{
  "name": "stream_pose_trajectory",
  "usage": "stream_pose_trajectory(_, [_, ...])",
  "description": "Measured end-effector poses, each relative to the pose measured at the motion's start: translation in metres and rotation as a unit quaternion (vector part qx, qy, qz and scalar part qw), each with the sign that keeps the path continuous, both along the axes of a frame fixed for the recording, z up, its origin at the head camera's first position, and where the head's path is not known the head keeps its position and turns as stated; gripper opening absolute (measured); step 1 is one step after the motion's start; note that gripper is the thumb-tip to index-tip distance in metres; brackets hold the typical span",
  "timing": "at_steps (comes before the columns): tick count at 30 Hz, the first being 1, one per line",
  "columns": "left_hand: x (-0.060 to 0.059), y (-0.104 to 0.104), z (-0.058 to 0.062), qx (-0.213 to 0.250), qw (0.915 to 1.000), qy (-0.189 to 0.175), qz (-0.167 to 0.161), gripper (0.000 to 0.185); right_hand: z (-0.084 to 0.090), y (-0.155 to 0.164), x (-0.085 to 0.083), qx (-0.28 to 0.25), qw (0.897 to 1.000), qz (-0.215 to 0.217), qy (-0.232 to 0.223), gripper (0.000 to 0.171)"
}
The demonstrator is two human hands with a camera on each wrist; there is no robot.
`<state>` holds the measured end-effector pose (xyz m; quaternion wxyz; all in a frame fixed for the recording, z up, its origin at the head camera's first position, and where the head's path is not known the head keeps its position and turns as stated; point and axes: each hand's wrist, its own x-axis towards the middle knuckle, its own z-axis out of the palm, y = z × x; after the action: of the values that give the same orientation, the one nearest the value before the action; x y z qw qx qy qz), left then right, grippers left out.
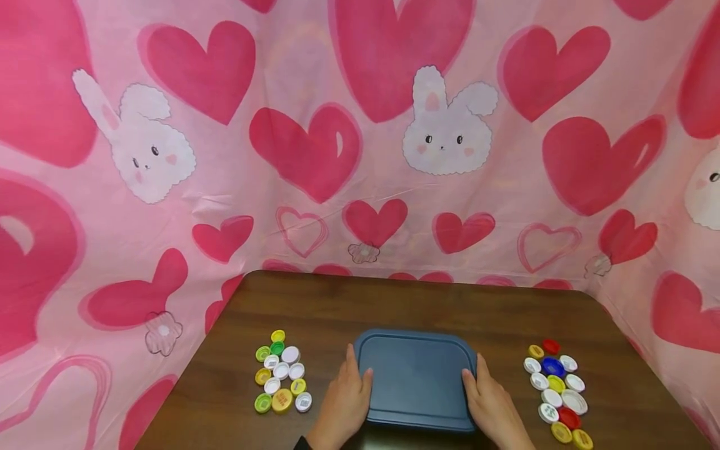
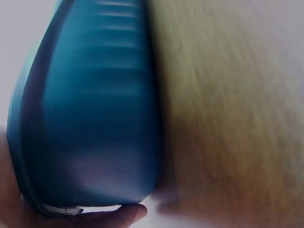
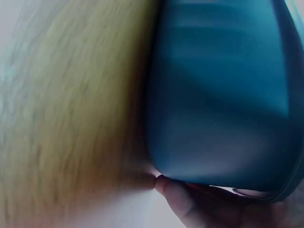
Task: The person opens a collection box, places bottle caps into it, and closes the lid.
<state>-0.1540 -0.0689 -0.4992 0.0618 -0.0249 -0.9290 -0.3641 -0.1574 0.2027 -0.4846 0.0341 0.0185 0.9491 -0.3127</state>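
Observation:
A dark blue plastic box (image 1: 417, 378) with a flat, rounded-corner top sits between my two hands at the near middle of the table. My left hand (image 1: 342, 400) holds its left side, thumb at the top rim and fingers along the wall. On the opposite side my right hand (image 1: 495, 403) grips it in the same way. The left wrist view shows the box's ribbed side (image 2: 95, 118) close to the wooden surface, with fingertips (image 2: 135, 213) at its far end. Fingertips (image 3: 173, 192) also touch the box's end (image 3: 213, 123) in the right wrist view.
Bottle caps (image 1: 281, 370) in white, yellow and green form a cluster left of the box. Another cluster of caps (image 1: 553, 367), with red and blue among them, lies to the right. The brown wooden table (image 1: 394, 303) meets a pink heart-and-rabbit cloth (image 1: 315, 81) behind.

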Motion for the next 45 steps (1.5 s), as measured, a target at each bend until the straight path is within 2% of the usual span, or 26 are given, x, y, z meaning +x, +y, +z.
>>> stream_pose_trajectory(7, [0.000, 0.000, 0.006, 0.010, 0.9999, -0.003, 0.000, 0.068, 0.004, 0.002, -0.002, -0.014, 1.000, -0.020, -0.012, 0.068])
stream_pose_trajectory(11, [-0.002, -0.003, 0.007, 0.025, 0.9995, -0.018, -0.009, 0.071, 0.007, 0.001, -0.002, -0.002, 1.000, -0.017, -0.024, 0.077])
stream_pose_trajectory(13, [-0.003, -0.006, 0.008, 0.038, 0.9987, -0.030, -0.014, 0.072, 0.010, -0.003, 0.001, 0.021, 1.000, -0.003, -0.006, 0.081])
stream_pose_trajectory(16, [-0.006, -0.011, 0.010, 0.058, 0.9972, -0.045, -0.010, 0.070, 0.014, -0.016, 0.011, 0.068, 0.994, 0.052, 0.068, 0.078])
stream_pose_trajectory(17, [-0.007, -0.013, 0.011, 0.065, 0.9965, -0.051, -0.006, 0.070, 0.015, -0.021, 0.015, 0.084, 0.988, 0.080, 0.106, 0.073])
stream_pose_trajectory(19, [-0.013, -0.016, 0.012, 0.083, 0.9951, -0.052, -0.002, 0.068, 0.015, -0.030, 0.022, 0.117, 0.966, 0.151, 0.175, 0.061])
stream_pose_trajectory(23, [-0.028, -0.019, 0.009, 0.134, 0.9894, -0.041, -0.038, 0.065, 0.006, -0.037, 0.029, 0.173, 0.906, 0.279, 0.269, 0.051])
stream_pose_trajectory(25, [-0.034, -0.019, 0.005, 0.159, 0.9849, -0.034, -0.060, 0.065, -0.002, -0.036, 0.029, 0.197, 0.881, 0.307, 0.301, 0.051])
stream_pose_trajectory(27, [-0.037, -0.019, 0.000, 0.184, 0.9798, -0.038, -0.068, 0.065, -0.009, -0.033, 0.028, 0.224, 0.857, 0.315, 0.342, 0.052])
stream_pose_trajectory(30, [-0.039, -0.019, -0.005, 0.219, 0.9718, -0.057, -0.064, 0.065, -0.016, -0.030, 0.028, 0.234, 0.840, 0.316, 0.374, 0.053])
stream_pose_trajectory(32, [-0.039, -0.019, -0.007, 0.235, 0.9676, -0.067, -0.062, 0.065, -0.018, -0.029, 0.027, 0.232, 0.840, 0.312, 0.379, 0.053])
stream_pose_trajectory(35, [-0.041, -0.020, -0.007, 0.250, 0.9641, -0.059, -0.069, 0.063, -0.017, -0.028, 0.027, 0.218, 0.853, 0.306, 0.363, 0.052])
stream_pose_trajectory(38, [-0.042, -0.021, -0.008, 0.268, 0.9589, -0.051, -0.079, 0.062, -0.015, -0.028, 0.029, 0.212, 0.861, 0.296, 0.355, 0.051])
stream_pose_trajectory(39, [-0.043, -0.022, -0.008, 0.278, 0.9557, -0.051, -0.083, 0.062, -0.015, -0.028, 0.029, 0.209, 0.862, 0.295, 0.356, 0.051])
stream_pose_trajectory(45, [-0.046, -0.028, -0.011, 0.356, 0.9239, -0.090, -0.109, 0.068, -0.014, -0.029, 0.029, 0.176, 0.866, 0.292, 0.365, 0.049])
